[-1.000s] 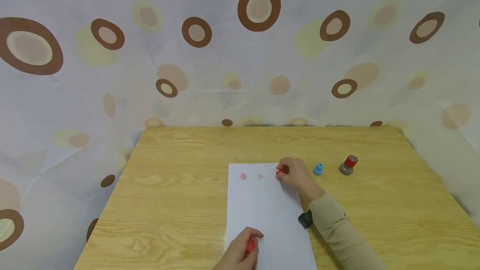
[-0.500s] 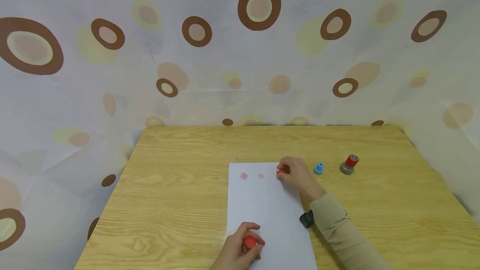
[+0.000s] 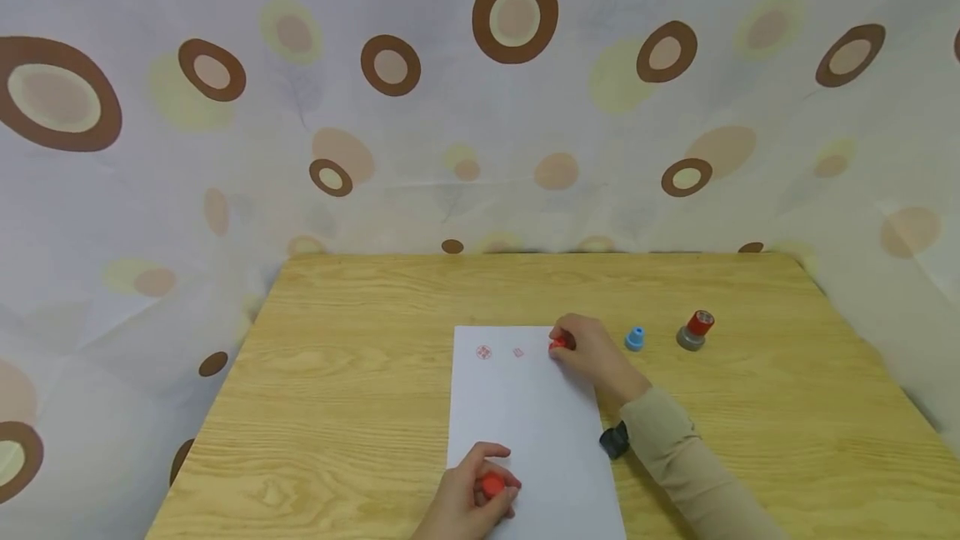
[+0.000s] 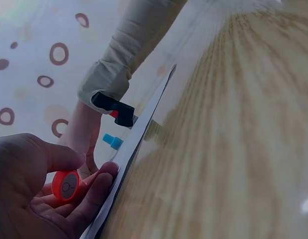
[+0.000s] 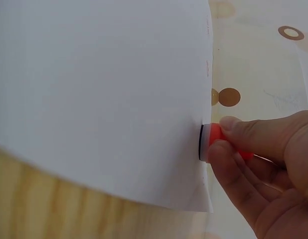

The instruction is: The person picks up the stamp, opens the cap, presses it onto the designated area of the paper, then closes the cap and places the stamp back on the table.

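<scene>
My right hand (image 3: 592,352) pinches a red stamp (image 5: 215,132) between thumb and fingers. The stamp's pale, dark-edged base meets the white paper (image 3: 525,415) near its top right corner. To the left, two small red prints show on the sheet: a round print (image 3: 484,352) and a smaller print (image 3: 518,352). Low over the paper, my left hand (image 3: 461,497) holds a round red cap (image 4: 67,185) between thumb and curled fingers. A grey disc with a mark on it shows inside the cap in the left wrist view.
Right of the paper stand a blue cone-shaped piece (image 3: 635,339) and a red-and-grey stamp (image 3: 695,331). A black wrist device (image 3: 615,440) sits under the right sleeve, by the paper's edge. Behind the wooden table (image 3: 360,373) hangs a patterned cloth (image 3: 420,132).
The left hand has shifted slightly left and turned, its index finger now straighter and the red cap more exposed. The right hand and its stamp stay in place on the paper.
</scene>
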`<action>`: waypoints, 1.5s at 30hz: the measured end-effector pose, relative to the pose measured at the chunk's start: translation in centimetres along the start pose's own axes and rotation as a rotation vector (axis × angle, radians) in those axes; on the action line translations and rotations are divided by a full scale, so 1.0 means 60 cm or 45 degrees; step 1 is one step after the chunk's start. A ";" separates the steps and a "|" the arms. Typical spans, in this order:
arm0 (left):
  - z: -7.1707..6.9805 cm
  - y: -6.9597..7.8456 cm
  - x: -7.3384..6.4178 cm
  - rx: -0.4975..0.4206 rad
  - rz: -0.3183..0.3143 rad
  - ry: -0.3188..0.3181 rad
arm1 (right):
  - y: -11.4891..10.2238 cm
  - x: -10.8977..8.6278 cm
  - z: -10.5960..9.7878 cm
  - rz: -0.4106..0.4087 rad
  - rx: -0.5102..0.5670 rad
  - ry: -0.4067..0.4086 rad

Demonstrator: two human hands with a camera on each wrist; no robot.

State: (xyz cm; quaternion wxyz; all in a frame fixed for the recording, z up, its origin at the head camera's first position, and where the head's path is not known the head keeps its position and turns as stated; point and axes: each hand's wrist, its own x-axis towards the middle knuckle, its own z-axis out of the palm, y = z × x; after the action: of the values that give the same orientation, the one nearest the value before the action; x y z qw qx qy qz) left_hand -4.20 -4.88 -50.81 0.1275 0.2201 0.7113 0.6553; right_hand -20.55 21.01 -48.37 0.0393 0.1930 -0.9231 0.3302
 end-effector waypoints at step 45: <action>0.010 0.019 -0.003 -0.098 0.029 0.176 | -0.230 -0.172 0.009 -0.446 0.493 0.016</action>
State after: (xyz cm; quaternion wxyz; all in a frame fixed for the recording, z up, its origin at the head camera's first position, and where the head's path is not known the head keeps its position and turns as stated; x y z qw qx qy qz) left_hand -3.61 -4.37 -49.74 0.0789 0.1773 0.6901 0.6972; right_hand -5.72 14.32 -42.69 0.0638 0.3519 -0.7948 0.4902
